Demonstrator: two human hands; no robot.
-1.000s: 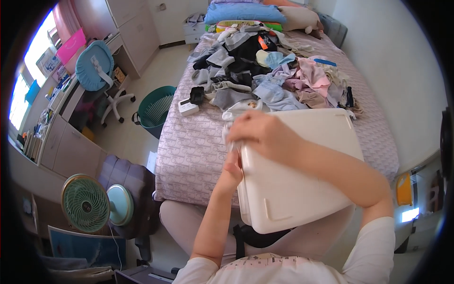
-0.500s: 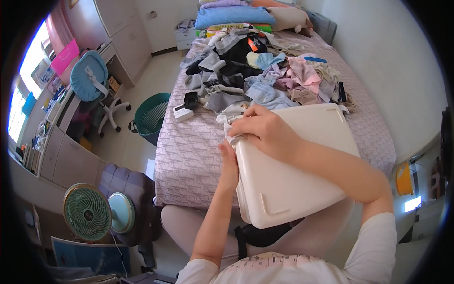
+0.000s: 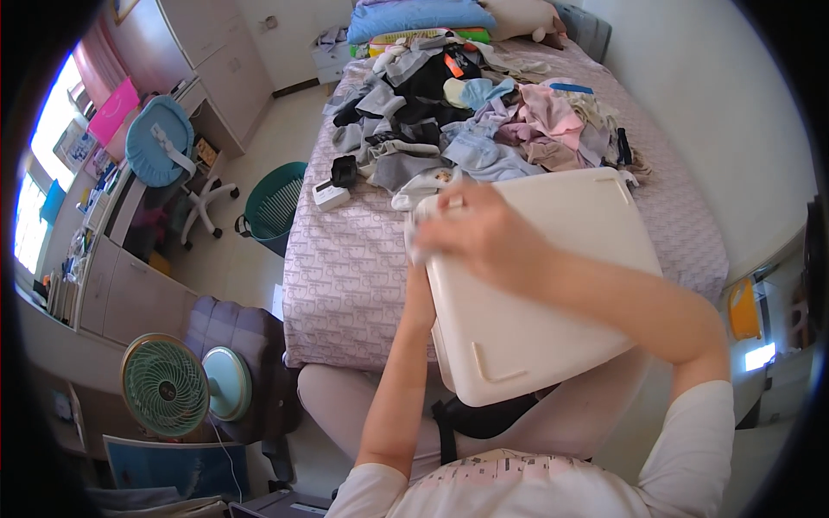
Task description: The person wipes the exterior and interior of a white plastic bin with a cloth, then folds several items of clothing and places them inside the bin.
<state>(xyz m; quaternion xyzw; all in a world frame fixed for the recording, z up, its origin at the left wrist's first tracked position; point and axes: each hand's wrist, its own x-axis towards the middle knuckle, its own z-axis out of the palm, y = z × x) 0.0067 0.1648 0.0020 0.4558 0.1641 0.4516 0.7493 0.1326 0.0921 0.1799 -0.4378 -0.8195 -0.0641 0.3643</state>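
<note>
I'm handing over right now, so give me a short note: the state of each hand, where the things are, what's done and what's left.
Right hand: on the top left corner of the white board, pinching a pale cloth; grip unclear.
Left hand: mostly hidden at the board's left edge; grip unclear.
The board lies across the lap, its far edge over the bed.
The clothes pile sits unsorted further up the bed.
Done: no folded pieces are visible.
Left: the pile.

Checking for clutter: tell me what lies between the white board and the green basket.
In the head view, only the patterned bedspread lies between the white board and the green basket.
</note>
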